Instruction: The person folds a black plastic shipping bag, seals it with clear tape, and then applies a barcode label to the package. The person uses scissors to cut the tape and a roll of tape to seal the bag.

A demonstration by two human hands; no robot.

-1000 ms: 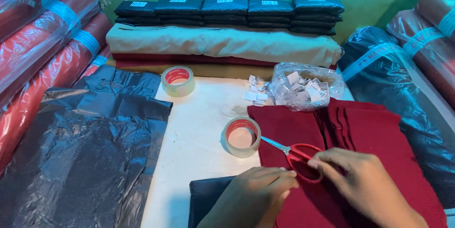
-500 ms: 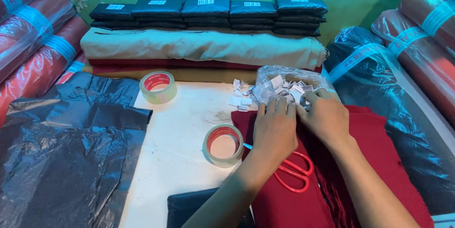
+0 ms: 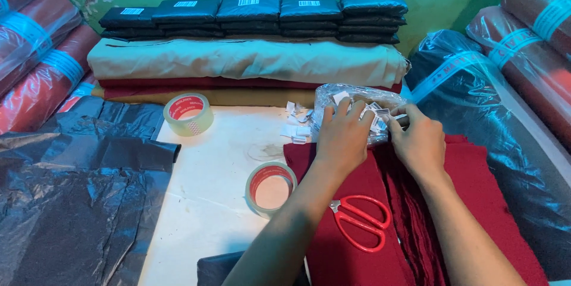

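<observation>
Both my hands reach into a clear plastic bag full of small white paper tags at the far edge of a stack of dark red cloth. My left hand rests on the bag with its fingers spread over the tags. My right hand pinches a tag at the bag's right side. Red-handled scissors lie on the red cloth, between my forearms. Several loose tags lie on the white table beside the bag.
Two tape rolls sit on the white table: one near the cloth, one farther left. Black plastic sheets cover the left. Folded beige and red fabric under flat black packets lines the back. Wrapped rolls stand at both sides.
My hands left the scissors on the red cloth and moved forward to the bag of tags, where they now pick at the tags.
</observation>
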